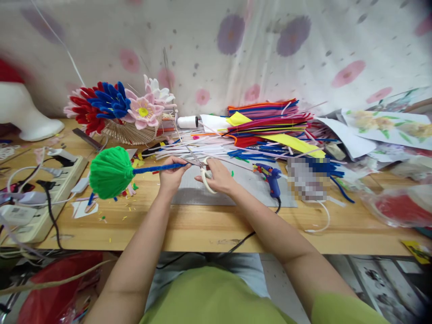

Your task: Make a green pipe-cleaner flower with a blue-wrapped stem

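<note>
My left hand (171, 176) pinches a blue fuzzy stem (148, 169) near its right end. At the stem's left end sits a round green pom-pom-like head (110, 173), held sideways above the table. My right hand (218, 174) grips scissors (206, 173) with cream handles. The metal blades point up and left, close to the stem's tip; whether they touch it I cannot tell. Under the hands lies a grey mat (189, 193). A blue glue gun (270, 177) rests on the mat to the right of my right hand.
A power strip (57, 198) with tangled cords lies at left. Fuzzy flowers (113, 101) stand at the back left. Bundles of colored pipe cleaners (266, 123) and a white thread spool (187, 122) lie behind the mat. Plastic bags (401, 204) sit at right.
</note>
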`<state>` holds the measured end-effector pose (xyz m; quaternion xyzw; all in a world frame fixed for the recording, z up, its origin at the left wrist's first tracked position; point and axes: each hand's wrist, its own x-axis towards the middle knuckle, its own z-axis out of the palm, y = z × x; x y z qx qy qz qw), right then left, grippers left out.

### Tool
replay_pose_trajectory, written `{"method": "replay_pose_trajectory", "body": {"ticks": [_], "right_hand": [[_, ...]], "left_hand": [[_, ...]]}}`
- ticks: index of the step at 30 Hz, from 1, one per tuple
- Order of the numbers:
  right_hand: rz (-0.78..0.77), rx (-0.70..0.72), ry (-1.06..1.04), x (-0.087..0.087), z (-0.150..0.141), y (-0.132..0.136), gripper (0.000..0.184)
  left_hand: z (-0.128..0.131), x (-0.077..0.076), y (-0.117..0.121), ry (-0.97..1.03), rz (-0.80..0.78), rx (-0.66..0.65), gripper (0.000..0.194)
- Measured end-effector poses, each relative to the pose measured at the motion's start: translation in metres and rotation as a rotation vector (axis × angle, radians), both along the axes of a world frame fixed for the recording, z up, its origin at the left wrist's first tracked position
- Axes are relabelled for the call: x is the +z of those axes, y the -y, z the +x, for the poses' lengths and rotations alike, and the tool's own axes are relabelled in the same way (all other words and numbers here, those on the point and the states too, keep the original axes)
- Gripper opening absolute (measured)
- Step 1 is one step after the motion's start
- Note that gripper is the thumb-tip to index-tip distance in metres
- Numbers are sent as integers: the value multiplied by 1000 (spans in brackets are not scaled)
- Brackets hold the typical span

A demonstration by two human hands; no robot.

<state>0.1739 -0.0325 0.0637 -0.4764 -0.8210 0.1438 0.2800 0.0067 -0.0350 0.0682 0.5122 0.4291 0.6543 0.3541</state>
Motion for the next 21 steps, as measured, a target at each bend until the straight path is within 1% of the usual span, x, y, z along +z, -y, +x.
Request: {"method": "replay_pose_trajectory", "body": {"ticks": [3,6,9,13,21], "right_hand": [[-1,-16,2,1,-3,1,37],[21,-33,0,-2,-5,0,37],[41,-44,6,-4,-6,-1,37],[50,-51,25,-2,-8,-3,34],[2,-146,106,-9,-22,-7,29]], "left_hand": [[3,-1,4,-22,63,57,17],[6,-3,7,-32,108,89,16],[8,-5,9,-43,132,82,13],[7,-7,9,-85,132,89,11],[3,-13,-4,-224,198,63,11]]}}
